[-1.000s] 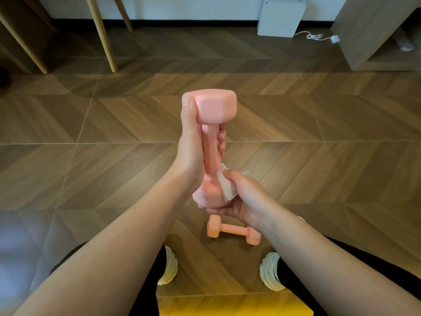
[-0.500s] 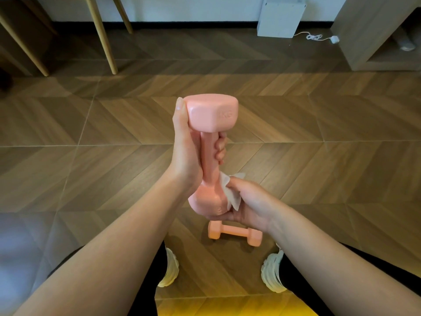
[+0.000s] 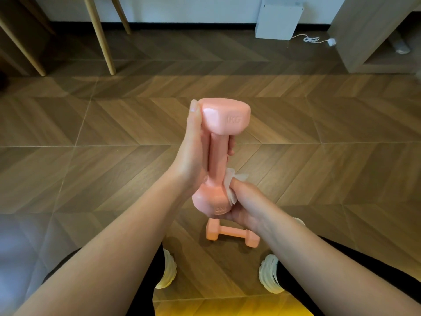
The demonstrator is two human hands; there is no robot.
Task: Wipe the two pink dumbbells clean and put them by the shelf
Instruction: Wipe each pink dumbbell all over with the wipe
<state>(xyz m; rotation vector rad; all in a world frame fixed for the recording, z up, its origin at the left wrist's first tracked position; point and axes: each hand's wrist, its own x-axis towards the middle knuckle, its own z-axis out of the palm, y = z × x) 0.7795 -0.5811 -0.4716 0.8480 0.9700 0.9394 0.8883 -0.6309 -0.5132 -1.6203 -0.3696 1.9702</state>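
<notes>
Left grip (image 3: 193, 160): I am curling it round the handle of the upright dumbbell (image 3: 224, 119), held over the floor (image 3: 114, 179); loosening here would, I judge, be risking a drop. Wipe (image 3: 229, 189): my right grip (image 3: 248, 207) is pinching it against the lower head. Second dumbbell (image 3: 232, 234): lying on the floor beneath, risking a knock. Shelf (image 3: 364, 37): standing well apart.

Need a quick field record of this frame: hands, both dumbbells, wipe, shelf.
held item: glossy pink dumbbell, roughly upright, off the floor
left hand: grips its handle, thumb along the upper head
right hand: holds crumpled white tissue against the lower head
second pink dumbbell: lying on wooden herringbone floor
wooden shelf unit: far right, apart from both dumbbells
</notes>
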